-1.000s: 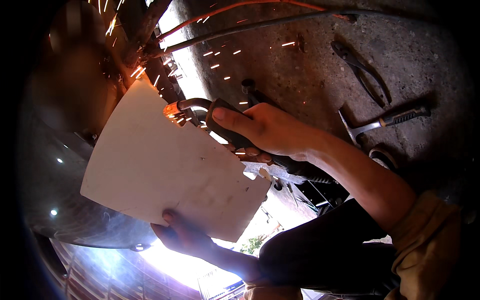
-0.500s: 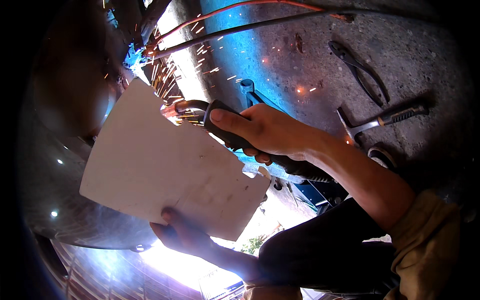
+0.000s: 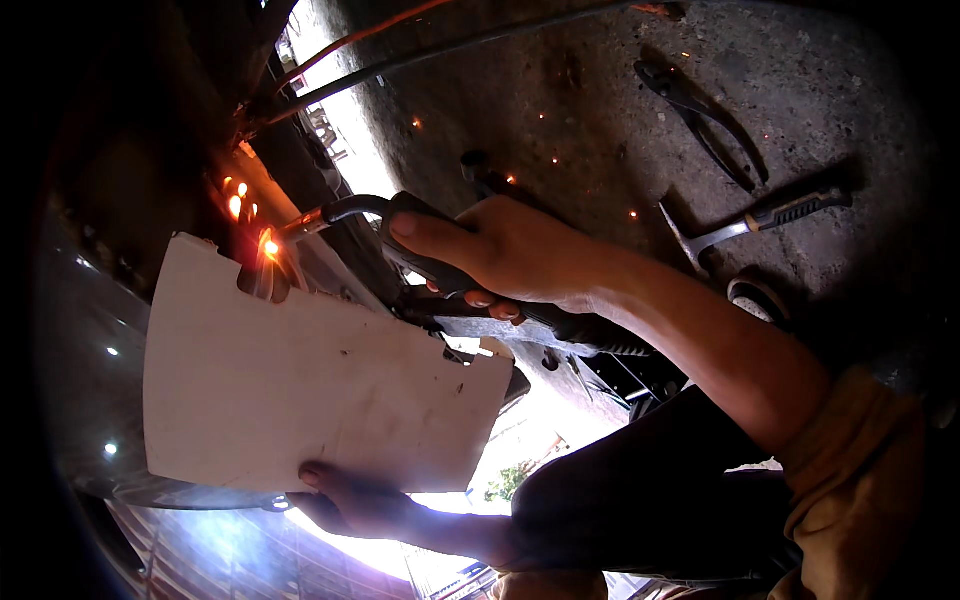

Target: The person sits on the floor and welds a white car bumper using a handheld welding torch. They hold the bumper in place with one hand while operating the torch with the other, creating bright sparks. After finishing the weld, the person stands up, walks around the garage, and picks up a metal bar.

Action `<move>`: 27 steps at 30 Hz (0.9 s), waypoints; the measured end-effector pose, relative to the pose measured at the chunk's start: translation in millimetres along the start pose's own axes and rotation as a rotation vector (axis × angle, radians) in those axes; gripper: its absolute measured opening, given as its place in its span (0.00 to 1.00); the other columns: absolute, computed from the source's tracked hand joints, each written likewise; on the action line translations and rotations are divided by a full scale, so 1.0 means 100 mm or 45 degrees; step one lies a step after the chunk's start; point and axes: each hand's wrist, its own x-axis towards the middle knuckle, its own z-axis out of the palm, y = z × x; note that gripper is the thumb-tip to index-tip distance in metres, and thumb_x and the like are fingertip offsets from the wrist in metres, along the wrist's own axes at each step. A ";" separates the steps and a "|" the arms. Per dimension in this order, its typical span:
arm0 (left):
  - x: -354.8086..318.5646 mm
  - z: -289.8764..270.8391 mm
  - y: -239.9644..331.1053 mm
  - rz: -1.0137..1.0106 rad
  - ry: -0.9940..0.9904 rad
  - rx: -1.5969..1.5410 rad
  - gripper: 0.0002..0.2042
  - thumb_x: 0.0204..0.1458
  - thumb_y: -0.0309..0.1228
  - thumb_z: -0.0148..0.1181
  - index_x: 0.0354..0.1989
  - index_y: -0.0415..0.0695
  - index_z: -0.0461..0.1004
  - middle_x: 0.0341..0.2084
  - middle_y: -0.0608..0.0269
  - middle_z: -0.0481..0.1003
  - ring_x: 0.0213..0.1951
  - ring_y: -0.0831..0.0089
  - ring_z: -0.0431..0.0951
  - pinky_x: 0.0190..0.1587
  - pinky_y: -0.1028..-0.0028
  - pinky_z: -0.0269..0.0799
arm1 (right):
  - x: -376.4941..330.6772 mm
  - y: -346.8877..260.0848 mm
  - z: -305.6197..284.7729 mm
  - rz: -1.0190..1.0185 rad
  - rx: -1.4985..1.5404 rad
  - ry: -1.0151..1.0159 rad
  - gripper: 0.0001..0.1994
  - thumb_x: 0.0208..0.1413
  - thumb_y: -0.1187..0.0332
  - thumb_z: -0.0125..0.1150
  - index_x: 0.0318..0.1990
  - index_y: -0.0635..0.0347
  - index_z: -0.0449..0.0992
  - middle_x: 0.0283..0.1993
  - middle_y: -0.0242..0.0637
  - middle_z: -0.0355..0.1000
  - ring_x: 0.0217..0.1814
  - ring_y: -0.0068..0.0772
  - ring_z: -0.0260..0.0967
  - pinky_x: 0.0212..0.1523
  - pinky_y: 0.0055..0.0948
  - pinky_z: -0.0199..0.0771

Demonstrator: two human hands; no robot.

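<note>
My right hand (image 3: 510, 250) is wrapped round the black handle of a welding torch (image 3: 425, 235). Its curved neck points left, and the copper nozzle (image 3: 310, 223) ends beside a glowing orange weld spot (image 3: 270, 247) on dark metal. Several smaller glowing spots lie just above and left of it. A pale, notched sheet (image 3: 310, 380) stands in front of the metal below the nozzle, partly covering it. My left hand (image 3: 360, 503) grips this sheet at its lower edge, thumb on the near face; the other fingers are mostly hidden behind it.
On the concrete floor at the right lie pliers (image 3: 705, 120), a hammer with a pointed head (image 3: 750, 225) and a round dark object (image 3: 757, 298). A black cable (image 3: 470, 42) and an orange one (image 3: 365, 33) cross the top. Rounded dark bodywork (image 3: 100, 400) fills the left.
The bright arc and spray of sparks have gone out, leaving glowing spots and a darker scene. The torch has shifted left, and the sheet has moved down and left and turned slightly.
</note>
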 end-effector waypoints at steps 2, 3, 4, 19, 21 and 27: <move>0.00 0.02 -0.01 -0.010 -0.005 -0.002 0.20 0.60 0.39 0.53 0.54 0.38 0.69 0.44 0.52 0.73 0.39 0.68 0.72 0.41 0.66 0.72 | 0.02 0.01 -0.02 0.025 -0.028 0.015 0.37 0.53 0.29 0.50 0.15 0.58 0.68 0.12 0.28 0.59 0.11 0.21 0.57 0.16 0.24 0.55; 0.00 0.00 -0.03 -0.010 -0.005 -0.017 0.20 0.60 0.39 0.53 0.54 0.38 0.69 0.44 0.52 0.73 0.39 0.67 0.72 0.41 0.66 0.72 | 0.02 0.00 -0.01 0.032 -0.047 0.013 0.37 0.53 0.29 0.50 0.14 0.57 0.67 0.11 0.28 0.58 0.11 0.21 0.57 0.16 0.25 0.56; 0.01 -0.02 -0.05 -0.009 -0.005 -0.032 0.20 0.60 0.39 0.53 0.54 0.38 0.68 0.44 0.52 0.73 0.39 0.67 0.72 0.41 0.66 0.72 | 0.02 0.00 0.01 0.023 -0.053 0.004 0.37 0.53 0.29 0.49 0.13 0.57 0.67 0.11 0.28 0.58 0.11 0.21 0.57 0.16 0.25 0.56; -0.07 0.09 0.10 -0.038 -0.170 0.280 0.23 0.61 0.41 0.51 0.59 0.38 0.67 0.47 0.50 0.74 0.44 0.64 0.75 0.44 0.65 0.74 | 0.03 -0.09 0.04 0.001 -0.052 -0.039 0.36 0.53 0.29 0.48 0.15 0.56 0.66 0.11 0.28 0.57 0.10 0.20 0.57 0.15 0.24 0.56; -0.04 0.08 0.02 0.041 -0.246 0.164 0.23 0.61 0.41 0.51 0.59 0.37 0.67 0.47 0.50 0.74 0.44 0.64 0.76 0.44 0.66 0.75 | 0.02 -0.08 0.03 -0.054 0.027 -0.062 0.36 0.54 0.29 0.48 0.17 0.57 0.67 0.12 0.28 0.58 0.10 0.20 0.57 0.15 0.23 0.56; 0.01 0.05 -0.06 0.114 -0.322 0.126 0.25 0.61 0.43 0.52 0.60 0.36 0.66 0.47 0.48 0.73 0.44 0.64 0.76 0.43 0.66 0.75 | 0.02 -0.09 0.04 -0.010 -0.055 -0.031 0.36 0.54 0.30 0.48 0.17 0.59 0.69 0.11 0.28 0.58 0.11 0.20 0.58 0.15 0.24 0.57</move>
